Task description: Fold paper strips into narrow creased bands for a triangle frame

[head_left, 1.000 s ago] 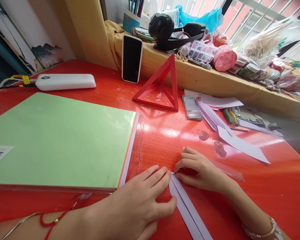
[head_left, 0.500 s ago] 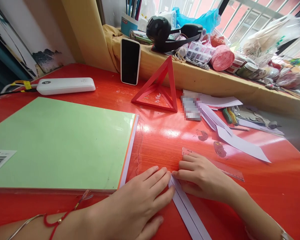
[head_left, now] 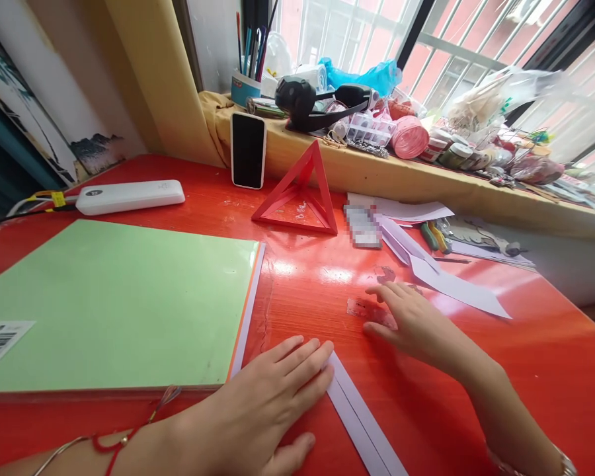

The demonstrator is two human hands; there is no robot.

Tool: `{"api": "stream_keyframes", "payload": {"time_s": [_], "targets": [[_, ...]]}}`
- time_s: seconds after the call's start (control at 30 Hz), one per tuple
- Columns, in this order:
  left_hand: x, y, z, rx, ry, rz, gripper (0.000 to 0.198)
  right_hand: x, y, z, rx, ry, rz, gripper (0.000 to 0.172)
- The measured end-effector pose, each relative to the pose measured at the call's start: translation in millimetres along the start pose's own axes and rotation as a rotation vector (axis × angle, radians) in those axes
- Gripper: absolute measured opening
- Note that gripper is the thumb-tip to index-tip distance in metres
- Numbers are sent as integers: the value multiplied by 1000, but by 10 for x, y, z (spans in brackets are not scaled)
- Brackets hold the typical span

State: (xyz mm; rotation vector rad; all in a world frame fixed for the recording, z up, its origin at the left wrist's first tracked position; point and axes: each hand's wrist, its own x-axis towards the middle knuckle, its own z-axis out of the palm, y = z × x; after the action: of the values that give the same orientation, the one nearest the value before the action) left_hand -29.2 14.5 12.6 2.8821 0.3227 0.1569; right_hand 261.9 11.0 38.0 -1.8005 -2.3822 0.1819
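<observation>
My left hand (head_left: 287,393) lies flat with fingers stretched out, its fingertips touching the top end of a pale lilac paper strip (head_left: 357,418). A dark line runs lengthwise along that strip, which leaves the frame at the bottom. To the right, my right hand (head_left: 406,317) hovers with thumb and fingers apart over a clear plastic ruler (head_left: 357,307). Most of the ruler is hidden under the hand and forearm. Behind both hands stands a red three-sided paper pyramid frame (head_left: 327,198).
Left of my hands lies a stack of sheets with a green one (head_left: 123,304) on top. A white power bank (head_left: 131,197) and an upright phone (head_left: 248,151) stand at the back. Folded lilac paper (head_left: 456,287) and green-yellow pliers (head_left: 434,237) lie right. Clutter fills the windowsill (head_left: 406,178).
My right hand has left the paper strip's end and moved over the ruler, its fingers spreading. My left hand stays on the strip. The camera view has tilted up slightly.
</observation>
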Motion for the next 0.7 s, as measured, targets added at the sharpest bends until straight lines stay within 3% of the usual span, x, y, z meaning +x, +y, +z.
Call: {"api": "stream_keyframes", "payload": {"time_s": [0.17,0.33,0.53,0.6,0.7], "targets": [[-21,4,-15,6,19,16,68,9,64,-25,75,-132,34,4],[-32,-15,-12,-32,25,18,68,40,30,-43,141,-194,42,4],[-28,-5,-27,-47,8,26,70,5,-44,-25,123,-180,197,14],[-25,-1,-33,-38,-7,29,70,3,-33,-63,155,-217,208,30],[-22,-6,-31,-21,-23,28,69,22,35,-130,275,-314,211,70]]}}
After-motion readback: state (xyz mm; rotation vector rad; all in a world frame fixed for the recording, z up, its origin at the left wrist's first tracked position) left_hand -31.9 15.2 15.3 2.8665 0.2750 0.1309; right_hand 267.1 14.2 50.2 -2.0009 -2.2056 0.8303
